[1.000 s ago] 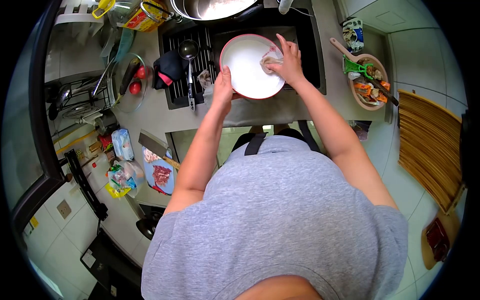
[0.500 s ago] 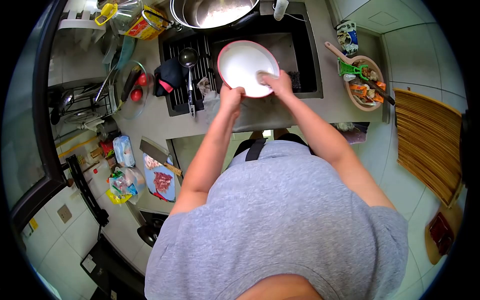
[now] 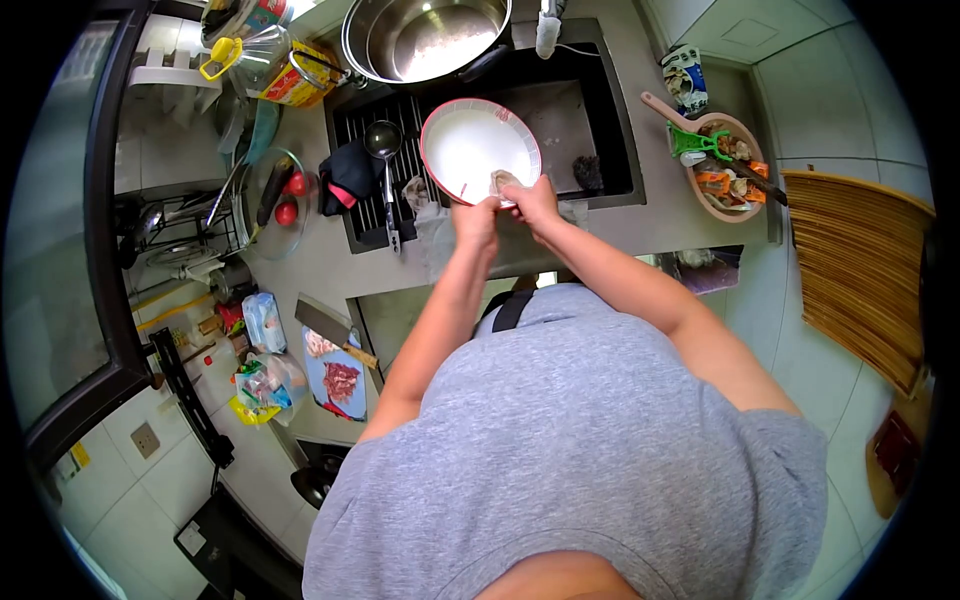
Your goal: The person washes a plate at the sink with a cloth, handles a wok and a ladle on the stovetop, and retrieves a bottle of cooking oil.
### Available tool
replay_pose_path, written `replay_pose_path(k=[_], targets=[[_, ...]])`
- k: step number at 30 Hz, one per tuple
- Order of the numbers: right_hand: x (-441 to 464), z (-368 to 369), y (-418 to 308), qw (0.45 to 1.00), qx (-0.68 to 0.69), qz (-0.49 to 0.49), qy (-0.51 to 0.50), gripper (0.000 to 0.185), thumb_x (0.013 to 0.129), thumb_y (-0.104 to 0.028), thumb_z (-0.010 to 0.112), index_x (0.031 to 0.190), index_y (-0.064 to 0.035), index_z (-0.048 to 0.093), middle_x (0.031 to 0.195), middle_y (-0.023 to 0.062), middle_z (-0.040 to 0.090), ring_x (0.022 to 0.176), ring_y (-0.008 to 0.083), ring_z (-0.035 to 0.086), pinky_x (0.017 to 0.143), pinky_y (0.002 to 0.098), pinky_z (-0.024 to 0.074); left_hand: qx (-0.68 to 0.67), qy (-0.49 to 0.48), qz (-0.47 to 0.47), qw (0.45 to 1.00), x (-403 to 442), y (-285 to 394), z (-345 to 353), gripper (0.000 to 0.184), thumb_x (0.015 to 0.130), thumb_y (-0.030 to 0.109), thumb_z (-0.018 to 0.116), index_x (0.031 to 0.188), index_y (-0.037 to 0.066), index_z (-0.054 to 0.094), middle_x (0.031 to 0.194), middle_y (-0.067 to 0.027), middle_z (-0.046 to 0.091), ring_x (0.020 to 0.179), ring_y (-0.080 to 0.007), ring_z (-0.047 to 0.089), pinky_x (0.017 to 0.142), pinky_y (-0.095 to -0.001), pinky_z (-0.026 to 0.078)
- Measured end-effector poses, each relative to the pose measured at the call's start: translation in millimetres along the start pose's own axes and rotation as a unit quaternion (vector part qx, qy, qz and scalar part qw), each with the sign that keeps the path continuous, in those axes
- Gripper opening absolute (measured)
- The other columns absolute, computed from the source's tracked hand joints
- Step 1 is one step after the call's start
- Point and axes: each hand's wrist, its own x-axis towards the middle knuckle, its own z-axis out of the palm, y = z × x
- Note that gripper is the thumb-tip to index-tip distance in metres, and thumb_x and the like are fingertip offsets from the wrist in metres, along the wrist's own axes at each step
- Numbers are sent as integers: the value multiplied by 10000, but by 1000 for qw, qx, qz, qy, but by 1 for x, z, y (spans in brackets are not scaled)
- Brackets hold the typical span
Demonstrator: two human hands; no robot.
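A white plate [image 3: 478, 145] with a red rim and a patterned border is tilted above the black sink. My left hand [image 3: 477, 222] grips its near edge, thumb at the rim. My right hand [image 3: 533, 205] is closed around a small pale cloth [image 3: 503, 181], which presses on the plate's inner face near the lower right rim. Both hands are close together at the near side of the plate. To the left, a ladle [image 3: 383, 142] lies across a drying rack [image 3: 415, 120] over the sink [image 3: 620, 150].
A large steel pot [image 3: 432, 70] stands behind the sink, beside a faucet [image 3: 547, 35]. On the right sits a pink basin [image 3: 735, 208] of scraps. To the left are a glass bowl [image 3: 290, 245] with tomatoes, an oil bottle [image 3: 298, 75], and a cleaver [image 3: 325, 320] by a cutting board [image 3: 322, 372] with meat.
The view has shifted slightly. The plate sits a little lower and left in view, and its patterned border now shows. My right hand and the cloth have moved along the inner face toward my left hand.
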Motion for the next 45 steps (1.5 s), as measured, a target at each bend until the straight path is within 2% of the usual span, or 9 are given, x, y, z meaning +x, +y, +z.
replay_pose_path(k=[12,16,20,25,29,34,38,40,45], targets=[[73,-15,29,912,-223,-334,83,434,740,-155,741,1050,52,519,809,159,640,493,161,588,396,307,461,91,-106,-171,975,-20,86,-10,546,656,-149,561,1185,-12,543,1118,-119,589,963,-216,613,769,-337,539],[-22,14,-22,992,-126,-32,-3,388,810,-153,664,1089,73,516,925,227,675,812,324,694,695,393,556,-82,64,61,993,-30,12,13,579,701,-162,542,1252,9,488,1123,-100,588,996,-251,601,854,-361,513],[46,-14,-5,923,-196,-329,34,514,761,-146,714,1119,115,453,871,230,651,583,238,655,465,342,518,27,-114,-188,975,-16,85,-26,602,650,-171,530,1229,-10,503,1124,-120,596,1007,-253,609,763,-345,540],[-42,17,-42,991,-134,0,-11,401,771,-116,708,1085,71,543,971,222,678,854,296,697,700,378,569,-55,-10,-68,996,-23,42,-5,568,665,-180,543,1211,-30,506,1115,-117,572,976,-237,587,787,-342,518],[13,-6,-27,978,-113,-168,-46,410,771,-106,705,1094,86,540,967,227,677,846,294,700,677,370,572,33,-57,-138,988,-30,95,-16,580,639,-174,531,1200,-30,521,1086,-111,593,959,-225,614,748,-330,541],[-38,17,-34,988,-27,-109,-108,205,771,-65,656,950,21,607,641,42,597,398,78,470,351,260,359,-69,28,-18,997,-32,47,3,551,623,-184,520,1141,0,546,974,-67,598,801,-175,603,576,-280,482],[10,1,-26,957,-203,-208,-5,429,768,-176,691,1119,36,566,1012,249,670,936,328,676,795,420,541,34,-55,-150,987,-21,85,-36,603,643,-186,519,1227,-37,495,1092,-116,580,835,-232,616,587,-333,523],[-8,13,-17,976,-154,-154,-14,361,812,-158,672,1108,8,546,887,158,664,542,203,626,423,331,483,24,57,9,998,-30,53,-19,586,663,-170,520,1239,-70,476,1116,-161,567,860,-266,623,634,-343,544],[11,10,-20,956,-219,-190,-48,321,795,-151,684,1033,32,570,735,93,619,443,115,542,365,283,426,-43,-20,-158,986,-1,54,-46,545,650,-161,508,1184,-55,527,1056,-159,613,869,-267,638,686,-346,548]])
